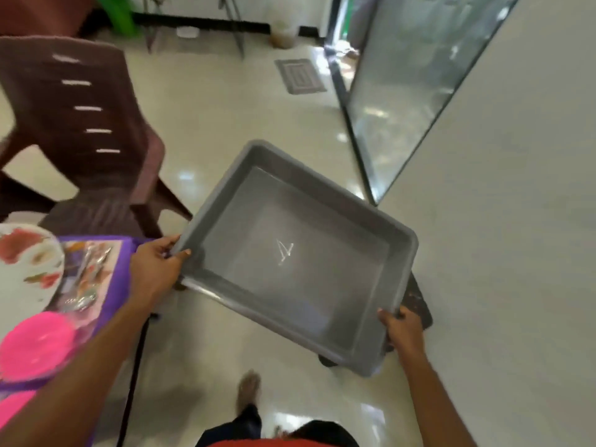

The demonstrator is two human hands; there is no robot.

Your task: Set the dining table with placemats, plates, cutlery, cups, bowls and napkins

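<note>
Grey tub (325, 201) held by both hands over glossy cream floor (225, 130).

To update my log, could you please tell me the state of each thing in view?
Grey plastic tub: empty, tilted, held off the floor.
Left grip: holds the tub's left corner.
Right grip: holds its near-right corner.
Floral plate: on purple placemat.
Pink bowl: beside the plate.
Brown chair: upright.

Lower left of frame: purple placemat (116, 295) carries floral white plate (25, 262); blurred cutlery (87, 279) just right; pink bowl (38, 343) below.
</note>
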